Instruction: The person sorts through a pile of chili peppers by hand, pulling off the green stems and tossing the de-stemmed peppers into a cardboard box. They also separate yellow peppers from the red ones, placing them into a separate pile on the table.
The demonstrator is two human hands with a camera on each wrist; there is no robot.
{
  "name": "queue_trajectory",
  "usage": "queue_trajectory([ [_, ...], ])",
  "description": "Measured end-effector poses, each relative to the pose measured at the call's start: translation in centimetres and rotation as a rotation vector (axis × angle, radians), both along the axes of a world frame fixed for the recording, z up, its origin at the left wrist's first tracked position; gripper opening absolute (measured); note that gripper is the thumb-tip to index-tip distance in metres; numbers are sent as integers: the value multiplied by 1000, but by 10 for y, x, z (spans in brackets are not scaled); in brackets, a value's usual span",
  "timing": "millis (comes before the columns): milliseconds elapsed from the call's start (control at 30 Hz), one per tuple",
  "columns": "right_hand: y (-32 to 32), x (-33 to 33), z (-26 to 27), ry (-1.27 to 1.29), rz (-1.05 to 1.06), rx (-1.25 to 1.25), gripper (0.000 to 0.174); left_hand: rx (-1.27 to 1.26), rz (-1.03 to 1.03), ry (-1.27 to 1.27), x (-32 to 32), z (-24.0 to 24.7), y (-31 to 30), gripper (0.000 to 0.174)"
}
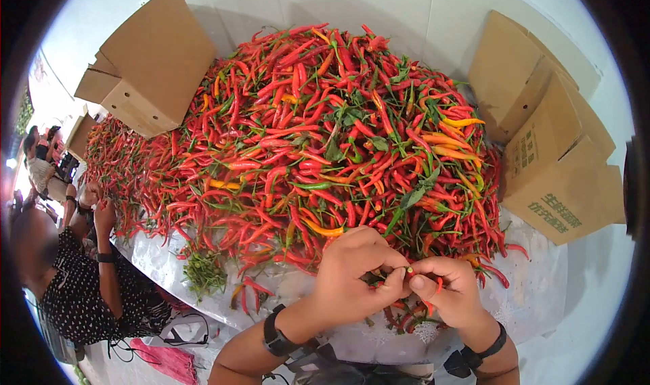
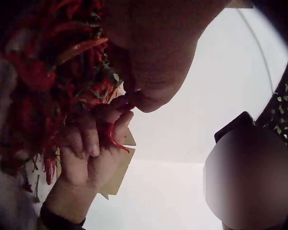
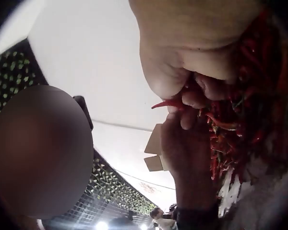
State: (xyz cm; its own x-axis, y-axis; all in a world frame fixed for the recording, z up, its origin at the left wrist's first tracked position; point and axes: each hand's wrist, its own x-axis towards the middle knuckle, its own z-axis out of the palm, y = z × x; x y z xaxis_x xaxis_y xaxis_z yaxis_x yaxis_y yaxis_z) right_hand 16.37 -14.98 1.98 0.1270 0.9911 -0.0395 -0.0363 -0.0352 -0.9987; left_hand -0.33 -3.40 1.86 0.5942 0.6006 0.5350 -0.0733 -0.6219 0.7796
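Observation:
My right hand (image 1: 450,291) grips a red chili (image 1: 434,297), its fingers curled and the chili's tip sticking out; the same chili (image 3: 167,104) shows in the right wrist view. My left hand (image 1: 355,273) meets it, thumb and forefinger pinched around a green stem end (image 1: 409,270). The fingertips of both hands touch or nearly touch. In the left wrist view the right hand (image 2: 89,158) holds the red chili (image 2: 116,139) below my left hand (image 2: 156,57). Behind the hands spreads a large heap of red chilies (image 1: 291,134).
Cardboard boxes stand at the left (image 1: 152,60) and right (image 1: 569,175) of the heap. A small pile of green stems (image 1: 205,271) and a few loose chilies (image 1: 254,293) lie on the plastic-covered table (image 1: 159,256). Another person in a dotted top (image 1: 74,283) sits at the left.

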Motion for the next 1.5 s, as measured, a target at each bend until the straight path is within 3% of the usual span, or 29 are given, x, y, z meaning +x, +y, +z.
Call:
queue_trajectory([
  [67,-1,7,11,346,89,-219,22,-151,-54,5,-2,1,-1,15],
  [267,-1,22,-6,506,268,-238,25,-320,-314,-77,-2,-1,5,20],
  [500,-1,18,-5,341,180,-231,23,-163,-277,-62,-3,-2,9,16],
  [700,-2,16,-15,388,157,-195,22,-208,-217,1,-9,6,8,12],
  [1100,-4,23,-6,474,241,-247,23,-263,-314,-27,-2,-2,7,14],
  [1500,-3,21,5,584,341,-325,35,-293,-412,-31,-2,3,6,10],
])
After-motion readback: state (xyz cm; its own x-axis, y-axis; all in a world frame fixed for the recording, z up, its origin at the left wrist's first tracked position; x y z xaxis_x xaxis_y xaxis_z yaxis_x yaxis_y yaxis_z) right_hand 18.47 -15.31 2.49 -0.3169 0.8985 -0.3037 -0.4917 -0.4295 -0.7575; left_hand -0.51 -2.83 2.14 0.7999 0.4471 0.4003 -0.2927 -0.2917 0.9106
